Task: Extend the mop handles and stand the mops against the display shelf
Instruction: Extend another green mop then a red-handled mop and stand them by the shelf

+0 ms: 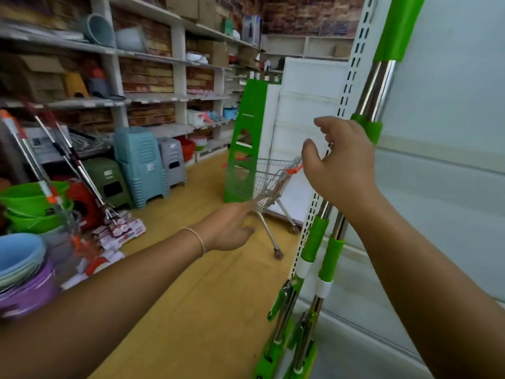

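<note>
Shop shelving crowded with boxes and plastic ware lines the far wall, and a wood-look floor (207, 283) runs between it and a white display shelf (451, 132) on the right.

Two green mops (317, 236) stand against that shelf beside its slotted upright (345, 86), heads on the floor, steel handles leaning up along the panel. One handle plainly runs up past a green collar toward the top of the view; how far the second one reaches I cannot tell, since the right arm covers it.

Right hand (341, 162) is just in front of the upper collar, fingers loosely spread, gripping nothing. Whether it touches the pole is unclear. Left hand (232, 228) reaches out low toward the aisle, fingers relaxed, also empty.

My reading is that the step in hand is letting go of a stood mop and reaching for another. To do it well, the right hand should come away slowly and only once the pole rests steady against the panel; the head should sit flat on the floor so the handle does not slide sideways into its neighbour.

Counted: two green mops at the shelf; at least three more mops (79, 170), with red or orange fittings, lean by the buckets (32, 198) on the left, though blur makes that count unsure. One trolley (273, 181) stands in the aisle.
</note>
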Tool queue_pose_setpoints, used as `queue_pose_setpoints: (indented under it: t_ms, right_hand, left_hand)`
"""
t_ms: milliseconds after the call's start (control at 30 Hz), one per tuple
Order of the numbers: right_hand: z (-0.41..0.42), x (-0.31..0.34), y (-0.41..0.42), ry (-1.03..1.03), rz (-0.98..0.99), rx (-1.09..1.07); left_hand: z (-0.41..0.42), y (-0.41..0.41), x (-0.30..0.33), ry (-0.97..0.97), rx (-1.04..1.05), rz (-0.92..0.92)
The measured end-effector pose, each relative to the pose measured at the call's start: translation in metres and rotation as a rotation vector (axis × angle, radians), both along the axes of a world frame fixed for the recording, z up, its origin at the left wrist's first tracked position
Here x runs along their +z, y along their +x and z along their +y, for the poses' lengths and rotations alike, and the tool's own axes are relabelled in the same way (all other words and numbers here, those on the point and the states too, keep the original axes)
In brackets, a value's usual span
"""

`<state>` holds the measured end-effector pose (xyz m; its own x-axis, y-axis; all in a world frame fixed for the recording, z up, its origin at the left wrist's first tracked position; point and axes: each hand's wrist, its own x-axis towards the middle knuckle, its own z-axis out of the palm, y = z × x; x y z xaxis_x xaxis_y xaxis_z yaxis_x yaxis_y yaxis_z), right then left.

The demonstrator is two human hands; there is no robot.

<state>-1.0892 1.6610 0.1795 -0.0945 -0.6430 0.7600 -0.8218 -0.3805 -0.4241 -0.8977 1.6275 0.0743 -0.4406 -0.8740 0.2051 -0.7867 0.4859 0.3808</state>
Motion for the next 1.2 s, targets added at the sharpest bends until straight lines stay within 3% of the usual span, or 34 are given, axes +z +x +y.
queue_pose_setpoints:
  t_ms: [200, 433, 867, 1200]
  right_hand:
    - [-0.031, -0.033, 0.058, 0.162, 0.107, 0.085]
    - [-0.067, -0.070, 0.166, 0.268, 0.141, 0.207]
    - [-0.141, -0.096, 0.380, 0.403, 0.205, 0.317]
    - [-0.192, -0.093, 0.464, 0.435, 0.263, 0.391]
  left_hand:
    - [0.000, 0.086, -0.020, 0.079, 0.217, 0.148]
    - [-0.013, 0.201, -0.036, 0.093, 0.345, 0.179]
    - [-0.064, 0.427, -0.023, 0.096, 0.492, 0.088]
    - [-0.098, 0.504, -0.032, 0.138, 0.537, 0.065]
